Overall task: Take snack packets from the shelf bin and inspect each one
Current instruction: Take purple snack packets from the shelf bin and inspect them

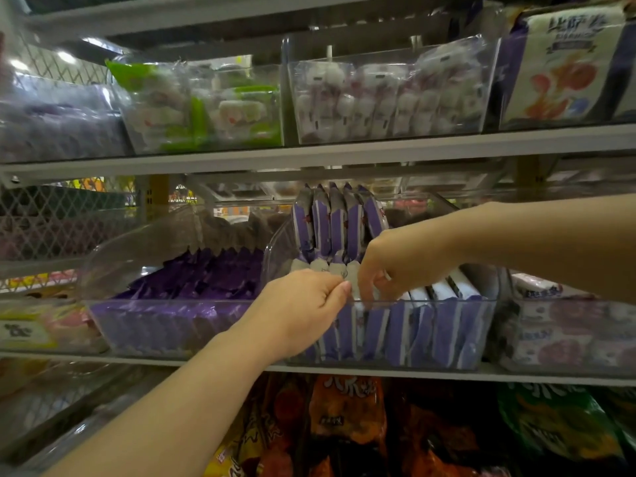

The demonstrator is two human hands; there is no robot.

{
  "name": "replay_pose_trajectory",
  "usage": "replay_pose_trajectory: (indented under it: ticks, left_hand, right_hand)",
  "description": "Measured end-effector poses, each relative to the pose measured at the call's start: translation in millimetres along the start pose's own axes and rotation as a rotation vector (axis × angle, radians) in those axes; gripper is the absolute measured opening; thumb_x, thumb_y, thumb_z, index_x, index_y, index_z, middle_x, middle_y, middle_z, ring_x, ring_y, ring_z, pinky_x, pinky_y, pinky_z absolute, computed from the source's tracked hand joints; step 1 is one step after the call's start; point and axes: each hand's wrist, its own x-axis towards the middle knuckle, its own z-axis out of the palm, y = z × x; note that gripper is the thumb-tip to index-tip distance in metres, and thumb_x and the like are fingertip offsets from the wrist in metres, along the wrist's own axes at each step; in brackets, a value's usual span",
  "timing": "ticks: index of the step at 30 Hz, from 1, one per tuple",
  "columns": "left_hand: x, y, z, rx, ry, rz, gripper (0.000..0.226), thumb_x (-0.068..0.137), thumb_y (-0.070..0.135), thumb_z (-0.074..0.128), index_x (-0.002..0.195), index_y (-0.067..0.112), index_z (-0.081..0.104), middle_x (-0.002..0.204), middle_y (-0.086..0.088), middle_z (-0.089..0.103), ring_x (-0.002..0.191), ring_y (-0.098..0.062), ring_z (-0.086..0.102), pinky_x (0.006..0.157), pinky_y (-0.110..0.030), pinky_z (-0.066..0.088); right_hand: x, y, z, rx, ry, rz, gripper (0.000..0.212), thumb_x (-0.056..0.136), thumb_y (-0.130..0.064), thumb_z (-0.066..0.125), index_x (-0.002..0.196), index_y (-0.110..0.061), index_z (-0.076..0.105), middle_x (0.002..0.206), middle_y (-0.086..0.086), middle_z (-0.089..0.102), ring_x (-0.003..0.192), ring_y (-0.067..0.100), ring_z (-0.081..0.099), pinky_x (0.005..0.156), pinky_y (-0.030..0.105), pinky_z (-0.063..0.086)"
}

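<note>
A clear bin (pixel 440 300) on the middle shelf (pixel 344 368) holds a row of purple-and-white snack packets (pixel 330 222) standing on edge. The left hand (pixel 303 304) and right hand (pixel 392 263) meet at the white top seal of one packet (pixel 352 275) near the bin's front; each grip appears to pinch that seal, fingers curled. The packets are probably light, thin and slick-filmed, with crushable contents: hold them by the crimped seal or flat faces. The fingertips are largely hidden, so whether both grips share one packet cannot be told. The print is blurred.

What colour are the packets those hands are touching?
The packets are purple and white; head view.
</note>
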Motion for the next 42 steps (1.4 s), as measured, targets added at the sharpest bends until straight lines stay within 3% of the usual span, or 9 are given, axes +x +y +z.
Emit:
replay_pose_trajectory:
  ticks: [9,13,15,19,25,30,34,37,42]
  left_hand:
    - [-2.5,4.5,-3.6,0.021,-0.021,-0.001,0.045,0.102,0.045,0.023,0.104,0.029,0.064,0.093,0.01,0.064,0.09,-0.01,0.053,0.067,-0.031,0.04]
    - [-3.2,5.3,-4.0,0.013,-0.027,-0.001,0.043,0.102,0.044,0.025,0.102,0.027,0.064,0.095,0.008,0.066,0.091,-0.012,0.056,0.076,-0.036,0.047]
    - [-2.1,4.4,-3.9,-0.004,-0.022,0.004,0.043,0.103,0.043,0.027,0.101,0.024,0.065,0.096,0.007,0.067,0.092,-0.013,0.057,0.08,-0.039,0.048]
    - [-1.5,3.4,-5.0,-0.027,-0.009,0.022,0.042,0.103,0.041,0.029,0.093,0.02,0.064,0.087,0.005,0.065,0.083,-0.011,0.056,0.076,-0.038,0.048]
    - [-5.4,5.5,-7.8,-0.075,-0.022,-0.017,0.038,0.103,0.041,0.03,0.105,0.031,0.067,0.105,0.012,0.068,0.099,-0.007,0.059,0.083,-0.032,0.047]
    - [-10.4,14.3,-18.8,-0.187,-0.117,-0.099,0.036,0.104,0.038,0.032,0.123,0.034,0.063,0.122,0.011,0.066,0.117,-0.006,0.056,0.1,-0.033,0.045]
    - [-30.0,22.8,-30.7,-0.392,0.064,-0.178,0.036,0.105,0.031,0.035,0.123,0.026,0.066,0.129,0.01,0.062,0.122,-0.003,0.052,0.099,-0.023,0.041]
    - [-44.9,37.4,-40.2,-0.721,0.23,-0.302,0.037,0.105,0.031,0.034,0.105,0.022,0.07,0.114,0.0,0.071,0.1,-0.009,0.065,0.089,-0.028,0.051]
    - [-73.4,60.4,-47.1,-1.487,-0.016,-0.506,0.054,0.097,0.055,0.038,0.119,0.013,0.065,0.104,-0.006,0.074,0.082,-0.015,0.072,0.062,-0.024,0.058]
  right_hand:
    - [16.0,-5.3,2.3,-0.179,0.05,-0.066,0.014,0.093,-0.019,0.06,0.097,-0.023,0.073,0.074,-0.016,0.05,0.062,0.002,0.044,0.057,0.011,0.035]
    - [12.1,3.2,5.2,-0.083,0.165,-0.031,0.019,0.094,-0.018,0.058,0.102,-0.028,0.072,0.087,-0.017,0.055,0.081,0.005,0.055,0.076,0.017,0.047]
    - [6.9,12.2,1.2,-0.02,0.263,0.002,0.02,0.096,-0.017,0.055,0.102,-0.029,0.07,0.084,-0.02,0.052,0.079,0.0,0.053,0.074,0.009,0.042]
    - [-7.5,29.4,-13.1,0.231,0.346,0.118,0.027,0.097,-0.019,0.051,0.085,-0.043,0.059,0.089,-0.009,0.063,0.073,0.002,0.06,0.063,0.012,0.044]
    - [-28.9,26.8,-18.8,0.835,0.5,0.124,0.017,0.101,-0.012,0.045,0.093,-0.02,0.057,0.076,0.003,0.071,0.06,0.01,0.067,0.059,0.02,0.057]
    - [-63.6,10.6,-7.4,1.156,0.628,0.097,0.008,0.102,-0.014,0.043,0.1,-0.013,0.051,0.086,0.012,0.075,0.078,0.028,0.074,0.066,0.033,0.062]
    - [-85.7,-7.7,12.6,1.288,0.735,0.029,0.009,0.1,-0.016,0.045,0.096,-0.015,0.054,0.097,0.009,0.074,0.085,0.024,0.074,0.069,0.032,0.061]
    - [-89.4,-28.0,30.8,1.345,0.822,-0.054,0.019,0.102,-0.016,0.042,0.09,-0.017,0.057,0.105,0.005,0.072,0.089,0.022,0.073,0.073,0.031,0.061]
    - [-81.2,-75.8,66.9,1.289,0.959,-0.173,0.03,0.099,-0.014,0.05,0.081,-0.031,0.065,0.107,0.005,0.07,0.093,0.012,0.068,0.082,0.033,0.059]
